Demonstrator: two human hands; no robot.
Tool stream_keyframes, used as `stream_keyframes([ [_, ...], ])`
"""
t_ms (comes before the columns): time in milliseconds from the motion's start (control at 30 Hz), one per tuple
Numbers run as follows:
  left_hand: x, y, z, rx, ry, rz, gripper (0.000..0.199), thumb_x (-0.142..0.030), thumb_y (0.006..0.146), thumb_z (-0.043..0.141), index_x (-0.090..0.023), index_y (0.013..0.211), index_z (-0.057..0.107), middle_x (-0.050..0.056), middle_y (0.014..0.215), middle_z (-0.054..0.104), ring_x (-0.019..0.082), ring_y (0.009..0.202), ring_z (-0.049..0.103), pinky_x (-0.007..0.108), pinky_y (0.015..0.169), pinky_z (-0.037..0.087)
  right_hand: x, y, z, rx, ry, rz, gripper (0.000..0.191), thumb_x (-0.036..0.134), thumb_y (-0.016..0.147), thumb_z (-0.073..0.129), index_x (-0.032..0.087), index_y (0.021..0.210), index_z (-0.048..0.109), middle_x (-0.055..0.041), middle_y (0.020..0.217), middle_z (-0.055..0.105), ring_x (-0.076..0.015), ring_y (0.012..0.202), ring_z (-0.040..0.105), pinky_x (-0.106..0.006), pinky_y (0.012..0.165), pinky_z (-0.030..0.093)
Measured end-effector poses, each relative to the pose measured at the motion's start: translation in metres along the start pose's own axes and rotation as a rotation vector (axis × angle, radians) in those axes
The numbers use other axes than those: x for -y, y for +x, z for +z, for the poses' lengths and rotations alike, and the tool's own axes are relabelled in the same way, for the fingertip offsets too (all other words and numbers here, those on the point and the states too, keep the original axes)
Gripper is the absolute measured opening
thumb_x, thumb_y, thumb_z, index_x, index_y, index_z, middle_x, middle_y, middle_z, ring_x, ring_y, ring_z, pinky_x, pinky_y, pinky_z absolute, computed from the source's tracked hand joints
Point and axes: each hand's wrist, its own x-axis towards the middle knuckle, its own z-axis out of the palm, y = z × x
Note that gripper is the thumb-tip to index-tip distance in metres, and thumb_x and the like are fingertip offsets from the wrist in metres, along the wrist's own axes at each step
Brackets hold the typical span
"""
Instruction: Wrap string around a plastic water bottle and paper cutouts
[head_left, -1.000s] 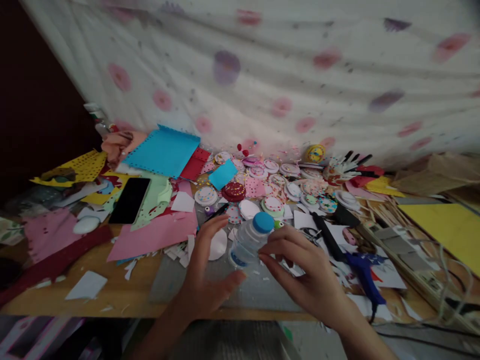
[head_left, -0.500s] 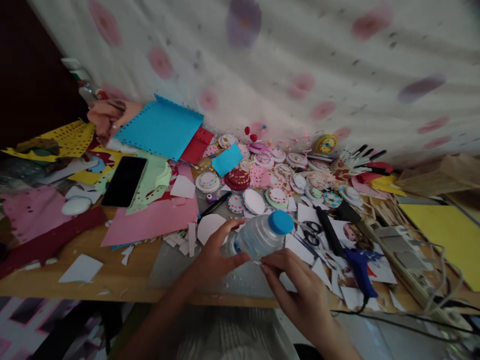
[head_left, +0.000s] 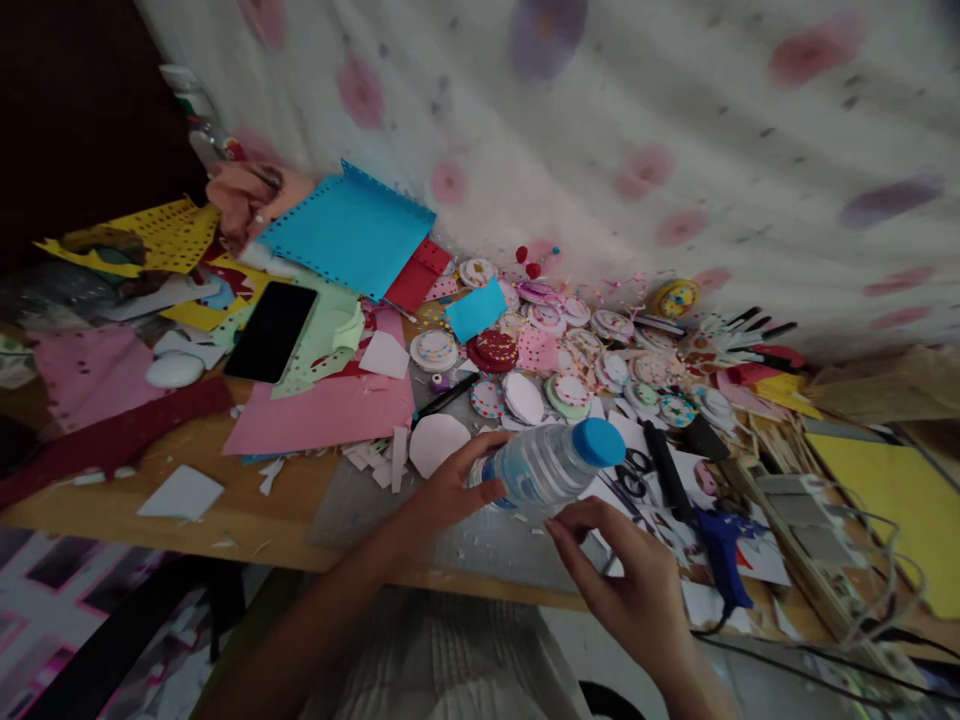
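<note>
A clear plastic water bottle (head_left: 536, 465) with a blue cap (head_left: 598, 442) lies tilted over the front of the table, its cap end up to the right. My left hand (head_left: 450, 490) is wrapped round its lower end. Just below the bottle's side, my right hand (head_left: 619, 555) has thumb and forefinger pinched together; whatever may be between the fingertips is too small to make out. Under both hands is a grey mat (head_left: 360, 515). A round white paper disc (head_left: 439, 445) lies beside my left hand.
Decorated paper discs (head_left: 495, 350) crowd the middle back. At right lie scissors (head_left: 636, 472), a blue glue gun (head_left: 721, 560) and a power strip (head_left: 787, 530) with cables. A black phone (head_left: 271, 332), blue foam sheet (head_left: 349, 230) and pink sheet (head_left: 322, 412) are on the left.
The view has shifted, so the table appears further right and tilted. The bottle leans over more, and my right hand's pinched fingers are now a little apart from its side.
</note>
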Motion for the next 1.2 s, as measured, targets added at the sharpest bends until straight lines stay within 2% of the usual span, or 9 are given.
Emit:
stream_keyframes([
  [233,0.006,-0.001,-0.009,-0.051,0.095,0.063,0.076,-0.058,0.059,0.081,-0.023,0.123,0.06,0.014,0.13,0.05,0.034,0.127,0.044,0.047,0.108,0.034,-0.022,0.004,-0.019,0.104,-0.024,-0.129,0.006,0.016,0.088,0.061,0.022,0.09,0.061,-0.0039,0.082,0.068,-0.0204,0.083,0.065,-0.037,0.081,0.052],
  [333,0.005,0.0,-0.012,-0.005,0.113,0.061,0.076,-0.056,0.06,0.081,-0.023,0.124,0.057,0.013,0.128,0.051,0.032,0.125,0.047,0.044,0.105,0.038,-0.031,0.01,-0.026,0.155,-0.071,-0.184,0.011,0.015,0.089,0.059,0.023,0.094,0.064,-0.0056,0.091,0.067,-0.0216,0.092,0.063,-0.039,0.086,0.05],
  [433,-0.001,0.002,-0.01,0.055,0.121,0.039,0.072,-0.055,0.066,0.078,-0.021,0.123,0.052,0.011,0.118,0.057,0.029,0.113,0.056,0.039,0.095,0.046,-0.038,0.013,-0.027,0.106,-0.147,-0.157,0.012,0.017,0.089,0.06,0.025,0.094,0.068,-0.0076,0.097,0.061,-0.0221,0.095,0.06,-0.037,0.081,0.05],
  [567,-0.012,0.006,0.002,0.0,0.18,0.037,0.062,-0.051,0.067,0.077,-0.019,0.112,0.051,0.007,0.104,0.057,0.025,0.099,0.057,0.035,0.085,0.047,-0.046,0.011,-0.02,0.043,0.042,0.035,0.009,0.021,0.09,0.06,0.023,0.096,0.067,-0.0056,0.09,0.06,-0.0194,0.087,0.059,-0.034,0.077,0.05],
  [733,-0.032,0.006,0.017,-0.133,0.422,0.052,0.054,-0.05,0.068,0.076,-0.018,0.105,0.05,0.005,0.095,0.058,0.022,0.086,0.057,0.032,0.074,0.046,-0.053,0.003,-0.012,0.075,0.642,0.584,0.022,0.04,0.087,0.064,0.018,0.092,0.067,-0.0051,0.086,0.07,-0.0176,0.081,0.066,-0.03,0.078,0.053],
  [800,-0.041,0.003,0.02,-0.139,0.594,0.064,0.055,-0.049,0.067,0.077,-0.017,0.104,0.052,0.007,0.096,0.061,0.024,0.087,0.059,0.034,0.075,0.046,-0.057,0.001,-0.009,0.093,0.817,0.731,0.029,0.044,0.08,0.071,0.017,0.09,0.067,-0.0056,0.084,0.072,-0.0171,0.077,0.067,-0.03,0.077,0.054],
  [933,-0.055,-0.004,0.024,-0.142,0.808,0.082,0.058,-0.051,0.063,0.078,-0.017,0.104,0.054,0.009,0.096,0.064,0.027,0.088,0.061,0.038,0.076,0.046,-0.066,0.001,0.0,0.112,0.958,0.805,0.039,0.048,0.069,0.079,0.019,0.094,0.067,-0.0065,0.09,0.073,-0.0189,0.079,0.069,-0.032,0.075,0.056],
  [1033,-0.059,-0.009,0.028,-0.156,0.825,0.048,0.056,-0.048,0.063,0.079,-0.02,0.104,0.053,0.006,0.095,0.064,0.024,0.087,0.062,0.036,0.075,0.047,-0.076,0.004,0.009,0.148,1.008,0.814,0.038,0.047,0.064,0.081,0.02,0.087,0.067,-0.0055,0.085,0.072,-0.02,0.074,0.068,-0.032,0.068,0.055],
  [1200,-0.052,-0.011,0.036,-0.171,0.838,0.034,0.056,-0.043,0.059,0.08,-0.022,0.103,0.052,0.003,0.092,0.065,0.021,0.082,0.065,0.032,0.071,0.049,-0.094,0.012,0.021,0.189,1.039,0.753,0.032,0.04,0.066,0.079,0.022,0.088,0.064,0.0008,0.075,0.069,-0.0144,0.063,0.062,-0.024,0.057,0.049],
])
